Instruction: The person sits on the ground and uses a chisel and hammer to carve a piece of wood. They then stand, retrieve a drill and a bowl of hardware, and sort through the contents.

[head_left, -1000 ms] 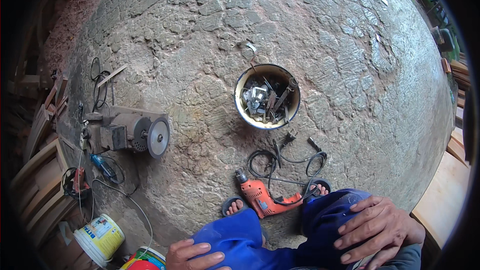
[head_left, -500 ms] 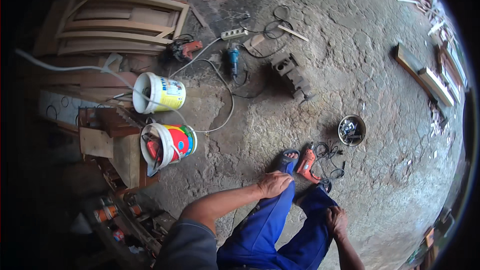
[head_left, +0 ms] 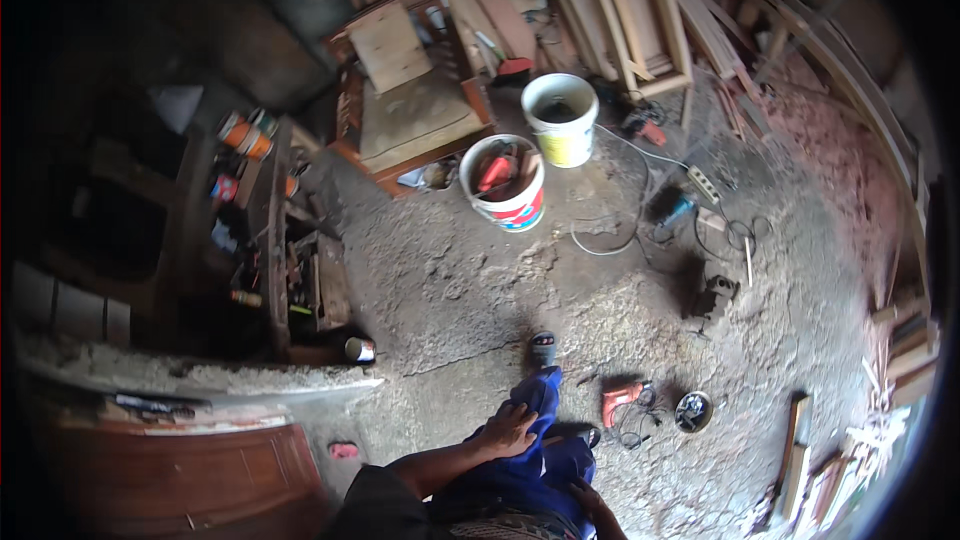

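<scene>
My left hand (head_left: 508,431) lies on the knee of my blue trousers (head_left: 543,392), with its fingers stretched out and nothing in it. My right hand (head_left: 584,496) rests on the other trouser leg, low in the view; its fingers look extended and hold nothing I can see. On the floor just beyond my feet is an orange power drill (head_left: 620,402) with its black cord coiled beside it. Next to the cord stands a round bowl (head_left: 693,411) of small metal parts. Neither hand touches the drill or the bowl.
Two white buckets, one with tools (head_left: 502,180) and one (head_left: 560,120) behind it, stand ahead. A wooden chair (head_left: 420,120) is left of them. Right lie a power strip (head_left: 703,183), a blue power tool (head_left: 676,212) and a metal block (head_left: 712,295). Low wall (head_left: 200,375) at left.
My view has swung to the left, so the buckets, chair and low wall now sit nearer the middle. Both hands stay on my legs; the drill and bowl lie where they were.
</scene>
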A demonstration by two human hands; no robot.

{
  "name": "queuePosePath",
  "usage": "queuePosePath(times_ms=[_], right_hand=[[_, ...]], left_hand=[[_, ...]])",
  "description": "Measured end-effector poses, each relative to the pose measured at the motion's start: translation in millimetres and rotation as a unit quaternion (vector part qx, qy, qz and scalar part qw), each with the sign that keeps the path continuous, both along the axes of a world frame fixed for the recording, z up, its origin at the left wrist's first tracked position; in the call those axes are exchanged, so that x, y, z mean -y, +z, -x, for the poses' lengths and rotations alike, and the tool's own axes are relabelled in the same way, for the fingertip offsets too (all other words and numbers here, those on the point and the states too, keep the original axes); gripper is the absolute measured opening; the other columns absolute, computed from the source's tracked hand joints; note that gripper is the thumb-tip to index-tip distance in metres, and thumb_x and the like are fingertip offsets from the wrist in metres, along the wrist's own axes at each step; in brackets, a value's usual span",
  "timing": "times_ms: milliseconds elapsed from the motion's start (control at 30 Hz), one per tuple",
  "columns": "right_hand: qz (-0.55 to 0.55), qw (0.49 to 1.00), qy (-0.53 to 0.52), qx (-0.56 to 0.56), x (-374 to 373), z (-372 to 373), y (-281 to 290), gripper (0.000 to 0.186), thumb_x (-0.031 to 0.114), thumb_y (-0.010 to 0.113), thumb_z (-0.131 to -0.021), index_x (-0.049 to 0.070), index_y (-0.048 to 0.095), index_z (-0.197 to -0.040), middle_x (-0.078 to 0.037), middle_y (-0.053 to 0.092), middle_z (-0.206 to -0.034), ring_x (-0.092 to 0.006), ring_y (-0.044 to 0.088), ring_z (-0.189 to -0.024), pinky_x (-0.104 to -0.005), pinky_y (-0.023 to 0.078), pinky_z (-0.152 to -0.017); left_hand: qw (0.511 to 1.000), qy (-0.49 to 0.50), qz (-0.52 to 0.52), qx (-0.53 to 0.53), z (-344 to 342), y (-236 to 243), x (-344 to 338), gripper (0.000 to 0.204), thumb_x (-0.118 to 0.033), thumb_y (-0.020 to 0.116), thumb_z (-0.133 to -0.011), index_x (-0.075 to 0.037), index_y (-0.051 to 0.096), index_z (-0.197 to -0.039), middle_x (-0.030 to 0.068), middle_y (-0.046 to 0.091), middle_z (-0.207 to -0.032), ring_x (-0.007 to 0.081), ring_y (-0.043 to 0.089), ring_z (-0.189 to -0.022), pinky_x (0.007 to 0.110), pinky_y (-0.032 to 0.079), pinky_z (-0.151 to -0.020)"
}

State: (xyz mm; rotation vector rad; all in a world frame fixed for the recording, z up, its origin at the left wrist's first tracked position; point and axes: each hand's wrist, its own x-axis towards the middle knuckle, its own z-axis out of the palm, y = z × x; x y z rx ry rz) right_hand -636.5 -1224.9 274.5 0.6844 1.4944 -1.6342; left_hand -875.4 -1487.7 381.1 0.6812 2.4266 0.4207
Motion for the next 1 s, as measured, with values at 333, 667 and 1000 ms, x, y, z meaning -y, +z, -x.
queuePosePath(times_ms=[333,667,1000], right_hand=[[-0.113,0.977,0.177,0.042,41,189,48,0.072,0.043,0.064,-0.103,-0.001,0.042,-0.156,-0.019,0.055,-0.149,-0.0266,0.053,-0.135,-0.0354,0.043,-0.113],[-0.11,0.951,0.287,-0.025,185,413,114,0.068,0.044,0.06,-0.106,0.001,0.042,-0.156,-0.016,0.056,-0.148,-0.0222,0.054,-0.132,-0.0337,0.044,-0.111],[-0.081,0.917,0.387,-0.061,306,585,83,0.077,0.056,0.062,-0.1,0.004,0.046,-0.155,-0.02,0.062,-0.142,-0.0252,0.066,-0.119,-0.0381,0.053,-0.104]], left_hand=[[0.901,0.37,-0.088,0.208,53,-33,189,0.07,-0.05,0.057,-0.097,-0.003,0.053,-0.148,0.0242,0.059,-0.144,0.0422,0.055,-0.135,0.051,0.045,-0.113],[0.811,0.554,-0.118,0.148,-30,-98,351,0.036,-0.039,0.053,-0.1,-0.008,0.069,-0.112,0.0189,0.071,-0.1,0.0315,0.069,-0.096,0.044,0.054,-0.085],[0.394,0.776,-0.346,0.35,-19,-68,388,0.024,-0.028,0.063,-0.099,-0.012,0.068,-0.116,0.0083,0.067,-0.091,0.0237,0.07,-0.081,0.038,0.056,-0.065]])
